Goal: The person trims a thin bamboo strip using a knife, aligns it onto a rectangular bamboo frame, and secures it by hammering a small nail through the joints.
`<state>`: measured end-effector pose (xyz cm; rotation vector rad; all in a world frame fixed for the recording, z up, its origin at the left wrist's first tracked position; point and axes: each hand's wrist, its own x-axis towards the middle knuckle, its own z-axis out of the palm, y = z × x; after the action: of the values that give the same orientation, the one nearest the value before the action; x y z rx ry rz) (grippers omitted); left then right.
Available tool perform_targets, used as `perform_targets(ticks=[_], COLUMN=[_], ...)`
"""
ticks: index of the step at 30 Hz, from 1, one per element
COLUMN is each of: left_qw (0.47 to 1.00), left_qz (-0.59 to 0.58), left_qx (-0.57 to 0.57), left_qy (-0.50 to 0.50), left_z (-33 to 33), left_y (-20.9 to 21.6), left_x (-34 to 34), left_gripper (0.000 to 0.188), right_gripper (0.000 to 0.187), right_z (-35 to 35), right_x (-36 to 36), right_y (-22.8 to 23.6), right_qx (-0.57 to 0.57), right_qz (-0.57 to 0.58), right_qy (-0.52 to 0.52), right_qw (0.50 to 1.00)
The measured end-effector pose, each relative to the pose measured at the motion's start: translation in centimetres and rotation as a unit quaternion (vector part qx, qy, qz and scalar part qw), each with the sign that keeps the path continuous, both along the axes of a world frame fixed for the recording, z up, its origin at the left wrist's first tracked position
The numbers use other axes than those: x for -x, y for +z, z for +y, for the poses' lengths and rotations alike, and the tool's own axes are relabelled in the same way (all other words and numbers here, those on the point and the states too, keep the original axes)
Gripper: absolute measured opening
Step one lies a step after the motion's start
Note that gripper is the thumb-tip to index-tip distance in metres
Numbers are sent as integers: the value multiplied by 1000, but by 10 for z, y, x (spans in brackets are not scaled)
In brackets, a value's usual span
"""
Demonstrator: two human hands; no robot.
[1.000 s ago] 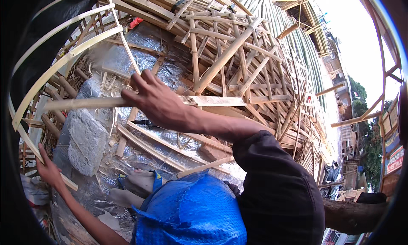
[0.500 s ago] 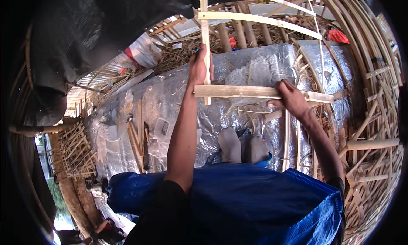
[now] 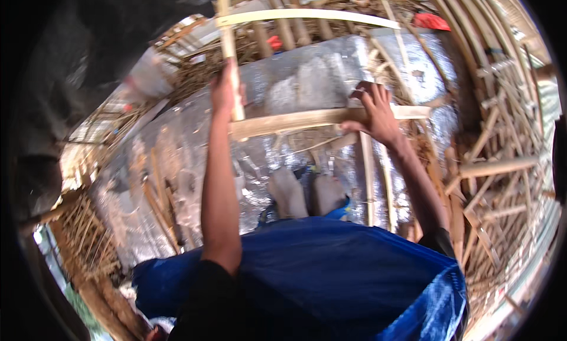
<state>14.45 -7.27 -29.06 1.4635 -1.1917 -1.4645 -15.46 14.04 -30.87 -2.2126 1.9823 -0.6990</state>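
Note:
A ladder-like frame of pale bamboo strips lies before me. My left hand (image 3: pixel 222 96) is closed round its left upright strip (image 3: pixel 229 42), just above the joint with the near crossbar. This thicker bamboo crossbar (image 3: pixel 283 122) runs to the right, slightly tilted. Over its right part is my right hand (image 3: pixel 380 117), fingers spread past the far edge and thumb on the near side; whether it presses on the bar is blurred. Farther off, a curved bamboo slat (image 3: pixel 307 13) joins the left upright to a thin right-hand strip (image 3: pixel 403 48).
Silvery plastic sheeting (image 3: pixel 177 181) covers the floor under my feet (image 3: pixel 287 193). Blue tarp cloth (image 3: pixel 331 264) lies over my lap. Bamboo lattice (image 3: pixel 502 163) curves up at the right. Loose sticks (image 3: pixel 156 202) lie left; dark sheeting (image 3: pixel 118 51) hangs upper left.
The whole view has shifted, so the frame and both hands appear farther left. My right hand's fingers have lifted and spread from the crossbar. My left hand keeps its hold.

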Motion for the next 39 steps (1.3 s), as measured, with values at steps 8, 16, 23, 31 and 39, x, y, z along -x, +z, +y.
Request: perform_targets(ticks=[8, 16, 23, 31, 39], left_qw=[997, 997, 999, 994, 989], left_qz=[-30, -35, -7, 32, 94], left_qx=[51, 64, 46, 102, 112], left_qy=[-48, -32, -18, -27, 32], left_z=[6, 6, 7, -4, -16], left_y=[1, -3, 0, 50, 66], left_x=[11, 1, 0, 3, -20], left_gripper=[49, 53, 55, 49, 52], right_gripper=[38, 66, 79, 37, 23], right_z=[84, 77, 85, 93, 79], right_x=[164, 187, 190, 178, 168], right_y=[-51, -61, -70, -47, 3], right_qx=[-85, -231, -120, 46, 92], right_qz=[-143, -160, -329, -682, -704], right_qy=[-419, -426, -470, -374, -347], right_qw=[893, 860, 810, 626, 613])
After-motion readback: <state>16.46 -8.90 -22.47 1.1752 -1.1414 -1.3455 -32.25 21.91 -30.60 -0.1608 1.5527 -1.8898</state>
